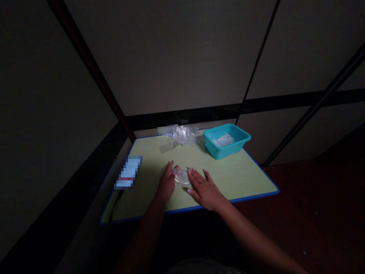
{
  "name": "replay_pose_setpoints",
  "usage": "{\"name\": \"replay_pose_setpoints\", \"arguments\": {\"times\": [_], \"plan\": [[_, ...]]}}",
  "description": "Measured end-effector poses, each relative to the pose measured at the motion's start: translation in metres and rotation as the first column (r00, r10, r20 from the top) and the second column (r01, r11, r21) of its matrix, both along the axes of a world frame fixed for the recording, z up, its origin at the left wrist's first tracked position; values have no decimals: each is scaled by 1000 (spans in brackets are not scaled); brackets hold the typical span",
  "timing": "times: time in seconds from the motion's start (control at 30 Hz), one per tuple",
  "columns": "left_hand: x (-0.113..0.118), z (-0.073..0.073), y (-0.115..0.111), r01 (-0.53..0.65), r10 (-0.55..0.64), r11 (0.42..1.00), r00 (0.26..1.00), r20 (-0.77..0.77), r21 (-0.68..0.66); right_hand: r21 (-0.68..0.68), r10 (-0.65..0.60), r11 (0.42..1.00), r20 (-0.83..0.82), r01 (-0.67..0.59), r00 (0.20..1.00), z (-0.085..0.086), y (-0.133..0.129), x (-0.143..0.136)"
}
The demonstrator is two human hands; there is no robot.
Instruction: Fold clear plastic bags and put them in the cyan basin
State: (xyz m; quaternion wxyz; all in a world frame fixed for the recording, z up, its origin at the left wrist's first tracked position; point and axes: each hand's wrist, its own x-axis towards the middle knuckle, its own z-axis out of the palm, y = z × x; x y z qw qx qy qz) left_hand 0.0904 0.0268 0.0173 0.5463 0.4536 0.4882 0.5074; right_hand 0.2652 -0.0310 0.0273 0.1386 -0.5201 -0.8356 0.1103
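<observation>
In a dim room, a pale surface (242,177) has a blue edge. Near its front, the right hand (204,190) spreads its fingers flat onto a clear bag (181,177); the left hand (166,184) touches the other end, its grip unclear. Farther back sit a turquoise tub (228,151) and crumpled plastic (186,135).

The left hand (166,186) and right hand (207,192) partly cover a clear film (181,177). The right forearm (253,234) is cut off by the bottom edge; the left forearm (149,230) fades into shadow. Pixel blocks obscure a pale item (129,173) at left. The tub's (226,151) near wall hides some plastic (224,140) inside. Floor specks (305,252) are too small to identify.
</observation>
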Motion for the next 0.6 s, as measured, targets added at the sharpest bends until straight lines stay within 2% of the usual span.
{"name": "replay_pose_setpoints", "arguments": {"times": [0.1, 0.23, 0.43, 0.6], "plan": [[-6, -4, 1, 45, -28, 995, 984, -176, 88, 7, 9, 1000, 12, -9, 1000, -1, 0, 1], [-12, -7, 3, 113, -28, 977, 911, -413, 183, -1, 0, 1000, 27, 0, 1000, -2, 0, 1], [-15, -6, 5, 222, -12, 951, 721, -693, 214, -16, 1, 1000, 51, -1, 999, 0, -1, 1], [-13, -3, 4, 238, 36, 951, 542, -839, 195, -23, 4, 1000, 54, -2, 999, -1, -1, 1]]}}
